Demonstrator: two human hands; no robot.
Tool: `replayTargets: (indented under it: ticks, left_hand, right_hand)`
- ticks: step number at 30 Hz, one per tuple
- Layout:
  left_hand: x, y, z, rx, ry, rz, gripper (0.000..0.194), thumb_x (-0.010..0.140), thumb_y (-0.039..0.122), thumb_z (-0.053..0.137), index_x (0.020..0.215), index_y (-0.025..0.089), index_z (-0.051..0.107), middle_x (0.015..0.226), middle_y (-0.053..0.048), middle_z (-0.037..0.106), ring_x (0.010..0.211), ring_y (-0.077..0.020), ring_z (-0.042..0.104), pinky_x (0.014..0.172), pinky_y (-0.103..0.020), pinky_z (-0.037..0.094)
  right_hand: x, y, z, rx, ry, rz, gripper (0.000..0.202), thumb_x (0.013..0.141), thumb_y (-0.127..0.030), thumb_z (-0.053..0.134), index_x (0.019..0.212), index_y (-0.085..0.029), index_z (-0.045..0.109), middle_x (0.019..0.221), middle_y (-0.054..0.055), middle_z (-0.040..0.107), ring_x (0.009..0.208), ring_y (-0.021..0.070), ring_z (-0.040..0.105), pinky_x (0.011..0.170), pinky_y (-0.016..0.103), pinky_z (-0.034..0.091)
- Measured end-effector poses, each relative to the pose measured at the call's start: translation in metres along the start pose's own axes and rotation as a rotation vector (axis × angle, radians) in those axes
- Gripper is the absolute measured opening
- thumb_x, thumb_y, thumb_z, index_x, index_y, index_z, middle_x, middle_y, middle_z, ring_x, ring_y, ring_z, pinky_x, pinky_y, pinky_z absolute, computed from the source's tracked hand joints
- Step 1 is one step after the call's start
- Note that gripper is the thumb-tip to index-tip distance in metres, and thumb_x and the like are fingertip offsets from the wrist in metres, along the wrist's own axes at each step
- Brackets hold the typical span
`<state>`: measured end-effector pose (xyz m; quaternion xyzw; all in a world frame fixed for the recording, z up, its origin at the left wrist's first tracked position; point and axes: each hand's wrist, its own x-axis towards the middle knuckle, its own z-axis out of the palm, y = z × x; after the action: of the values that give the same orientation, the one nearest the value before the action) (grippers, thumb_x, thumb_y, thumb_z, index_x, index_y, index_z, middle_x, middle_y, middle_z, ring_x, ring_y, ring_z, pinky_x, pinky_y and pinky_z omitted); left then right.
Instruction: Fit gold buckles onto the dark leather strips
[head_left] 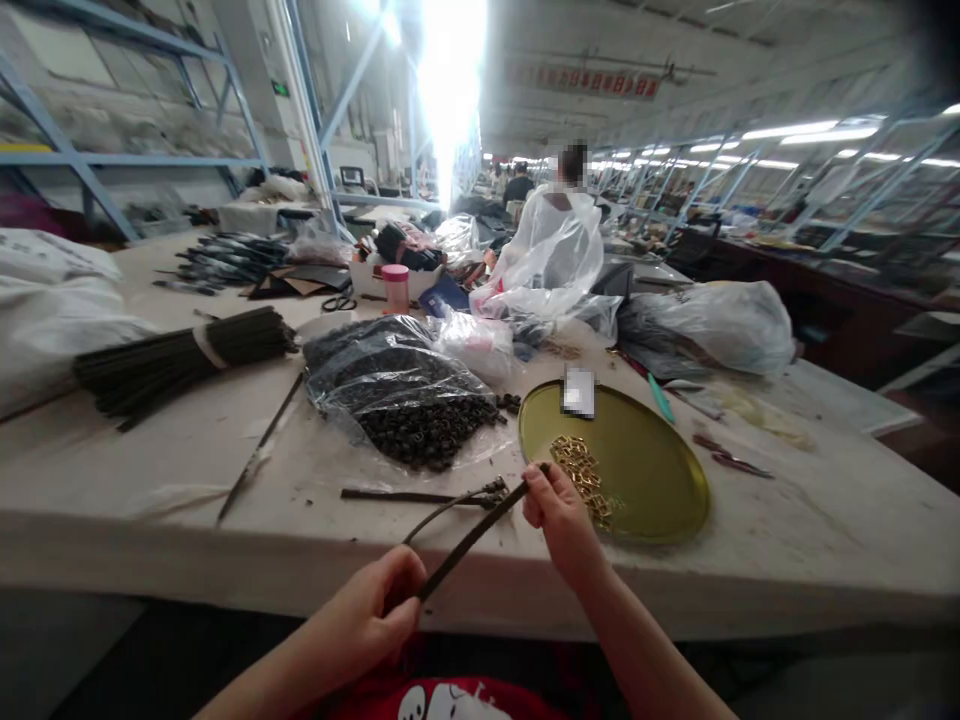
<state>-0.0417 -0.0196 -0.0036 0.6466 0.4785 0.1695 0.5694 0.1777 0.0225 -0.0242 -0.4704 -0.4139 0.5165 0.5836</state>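
A dark, narrow strap (474,536) stretches at a slant between my two hands, over the table's front edge. My left hand (379,605) is closed round its lower end. The upper end is pinched in the fingertips of my right hand (559,510), beside a gold round tray (652,470). Small gold buckles (581,470) lie in a heap on the tray's left side. Behind the strap, another dark strap (397,495) rests on the table, with a thinner curved strip by it. A clear plastic bag (375,370) spills small dark loops (435,430) onto the tabletop.
A tied bundle of dark straps (187,360) lies at the left. Scissors (339,302), a pink-lidded jar (396,288) and plastic bags (720,325) sit farther back. Pliers-like tools (731,460) lie right of the tray. People are farther off among blue metal frames.
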Motion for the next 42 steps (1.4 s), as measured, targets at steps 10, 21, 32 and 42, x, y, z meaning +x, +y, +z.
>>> replayTargets:
  ticks: [10, 21, 32, 42]
  left_hand:
    - [0.052, 0.025, 0.004, -0.644, -0.012, -0.214, 0.034, 0.070, 0.036, 0.052, 0.096, 0.014, 0.048, 0.056, 0.006, 0.049, 0.035, -0.0029, 0.030, 0.033, -0.014, 0.021]
    - [0.071, 0.026, -0.011, -0.805, 0.040, -0.343, 0.029, 0.069, 0.024, 0.054, 0.095, 0.014, 0.054, 0.057, 0.005, 0.051, 0.035, -0.0026, 0.031, 0.031, -0.013, 0.023]
    - [0.066, 0.030, 0.000, -0.691, 0.049, -0.253, 0.037, 0.075, 0.042, 0.051, 0.098, 0.013, 0.057, 0.057, 0.005, 0.046, 0.040, -0.0049, 0.030, 0.037, -0.017, 0.020]
    - [0.057, 0.042, 0.008, 0.041, 0.087, 0.037, 0.028, 0.075, 0.038, 0.051, 0.086, 0.017, 0.065, 0.070, -0.002, 0.059, 0.066, -0.0177, 0.050, 0.059, -0.024, 0.036]
  right_hand:
    - [0.069, 0.009, -0.001, -1.156, -0.130, -0.264, 0.027, 0.090, -0.033, 0.033, 0.092, -0.017, 0.055, 0.082, 0.004, 0.060, 0.071, 0.0127, 0.056, 0.063, 0.022, 0.042]
    - [0.166, 0.037, -0.015, -1.544, -0.085, -0.175, 0.017, 0.080, -0.017, 0.046, 0.083, -0.011, 0.061, 0.089, 0.016, 0.060, 0.083, 0.0252, 0.058, 0.069, 0.032, 0.041]
    - [0.068, 0.002, -0.015, -0.369, -0.171, 0.188, 0.024, 0.075, -0.022, 0.045, 0.095, -0.016, 0.056, 0.064, -0.001, 0.054, 0.057, 0.0120, 0.052, 0.060, 0.027, 0.044]
    - [-0.024, -0.016, -0.007, 0.464, -0.129, 0.527, 0.031, 0.054, -0.023, 0.077, 0.080, -0.015, 0.060, 0.066, -0.003, 0.058, 0.053, 0.0051, 0.051, 0.054, 0.020, 0.046]
